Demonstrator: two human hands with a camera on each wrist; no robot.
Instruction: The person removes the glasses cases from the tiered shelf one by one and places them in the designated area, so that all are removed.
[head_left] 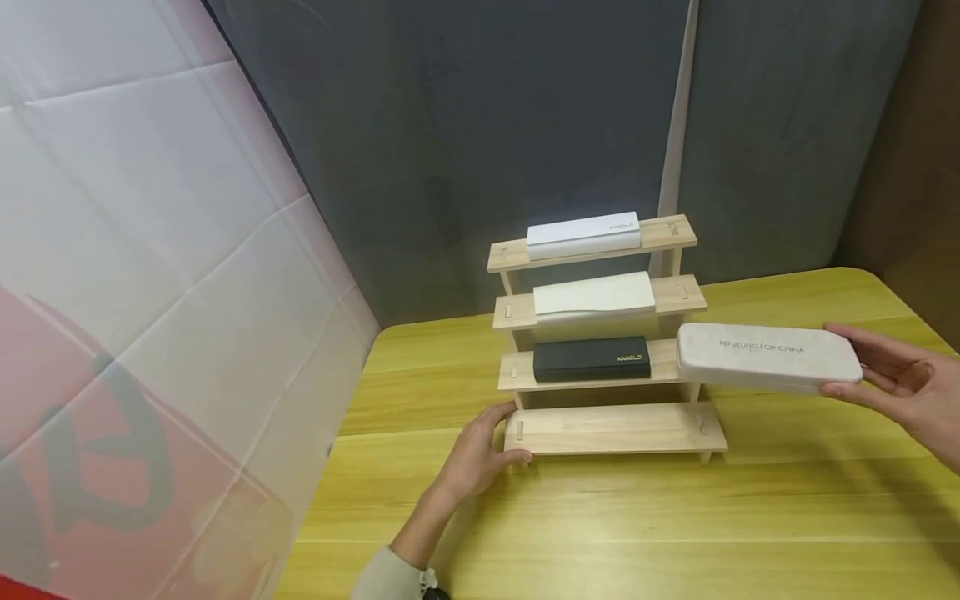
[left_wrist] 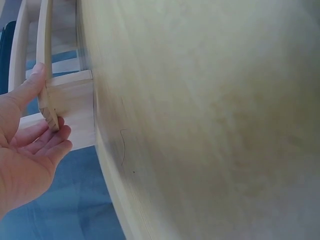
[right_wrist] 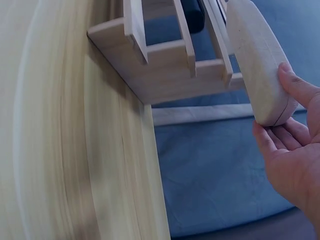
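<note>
A stepped wooden display rack (head_left: 615, 429) stands on the table. My left hand (head_left: 474, 454) grips the left end of its lowest shelf; the left wrist view has the thumb and fingers of that hand (left_wrist: 30, 145) on either side of the board. My right hand (head_left: 911, 387) pinches the right end of an off-white glasses case (head_left: 765, 354) with dark lettering, held in the air beside the rack's right side. In the right wrist view the case (right_wrist: 257, 60) is tilted, thumb on one face, fingers beneath its end. The lowest shelf bears nothing.
A black case (head_left: 588, 360) lies on the second shelf up, a cream case (head_left: 592, 296) above it, and a white case (head_left: 585, 235) on top. The yellow wood-grain table (head_left: 600, 533) meets a dark curtain (head_left: 487, 150) behind and a white printed panel (head_left: 150, 208) at left.
</note>
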